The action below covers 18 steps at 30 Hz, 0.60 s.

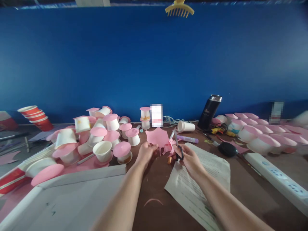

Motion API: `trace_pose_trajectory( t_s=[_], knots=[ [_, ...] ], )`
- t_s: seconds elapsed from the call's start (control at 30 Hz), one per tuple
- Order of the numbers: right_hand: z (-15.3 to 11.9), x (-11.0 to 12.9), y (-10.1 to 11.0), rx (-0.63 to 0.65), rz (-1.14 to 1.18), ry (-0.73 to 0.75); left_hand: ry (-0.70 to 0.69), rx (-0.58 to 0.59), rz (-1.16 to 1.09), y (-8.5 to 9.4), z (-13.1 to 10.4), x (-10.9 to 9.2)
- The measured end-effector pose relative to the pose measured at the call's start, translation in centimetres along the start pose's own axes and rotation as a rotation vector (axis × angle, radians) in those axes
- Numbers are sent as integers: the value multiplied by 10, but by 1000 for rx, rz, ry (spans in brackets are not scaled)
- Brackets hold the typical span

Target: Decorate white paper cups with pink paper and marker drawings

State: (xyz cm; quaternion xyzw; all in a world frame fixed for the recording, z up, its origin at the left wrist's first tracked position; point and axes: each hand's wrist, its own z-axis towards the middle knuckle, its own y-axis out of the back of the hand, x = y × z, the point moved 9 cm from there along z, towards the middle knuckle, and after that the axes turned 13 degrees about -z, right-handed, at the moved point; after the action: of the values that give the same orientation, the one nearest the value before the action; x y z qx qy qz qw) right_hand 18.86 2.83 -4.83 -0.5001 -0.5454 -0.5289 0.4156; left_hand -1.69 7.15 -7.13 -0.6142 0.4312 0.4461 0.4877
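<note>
Between thumb and fingers, my left hand [147,153] pinches the lower edge of a pink sheet of paper [157,137] with a cut, angular outline. My right hand [190,158] is closed around the dark handles of a pair of scissors [178,150], whose blades point up and away from me. Crumpled pink paper scraps [169,147] lie between the paper and the scissors. Just below them is a small orange piece [169,160]. A printed sheet [199,186] lies beneath my right hand and forearm. Nearer me, a thin curved pink strip [153,201] rests on the brown table [151,218].
Paper cups with pink tops [98,131] crowd the left; more pink-topped cups [264,139] stand right. A grey-white box [84,195] is at front left. A black bottle [209,112], a purple tube [187,139], a black mouse-like object [227,149] and a power strip [276,179] are right.
</note>
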Motion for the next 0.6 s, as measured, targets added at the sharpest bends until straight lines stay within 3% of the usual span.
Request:
trace_pose_trajectory(
  t_s=[0.13, 0.3, 0.47, 0.53, 0.6],
  knots=[
    [2, -1, 4, -19, -7, -14, -65, -33, 245, 3, -2, -11],
    [0, 6, 2, 37, -13, 31, -126, -41, 223, 8, -4, -27],
    [-3, 4, 1, 102, 59, -57, -175, -27, 342, 7, -7, -38],
    [-4, -2, -2, 173, 123, -130, -213, -83, 442, 10, -10, -47],
    [-9, -9, -11, 325, 167, -225, -274, -215, 528, 18, -15, -60]
  ],
)
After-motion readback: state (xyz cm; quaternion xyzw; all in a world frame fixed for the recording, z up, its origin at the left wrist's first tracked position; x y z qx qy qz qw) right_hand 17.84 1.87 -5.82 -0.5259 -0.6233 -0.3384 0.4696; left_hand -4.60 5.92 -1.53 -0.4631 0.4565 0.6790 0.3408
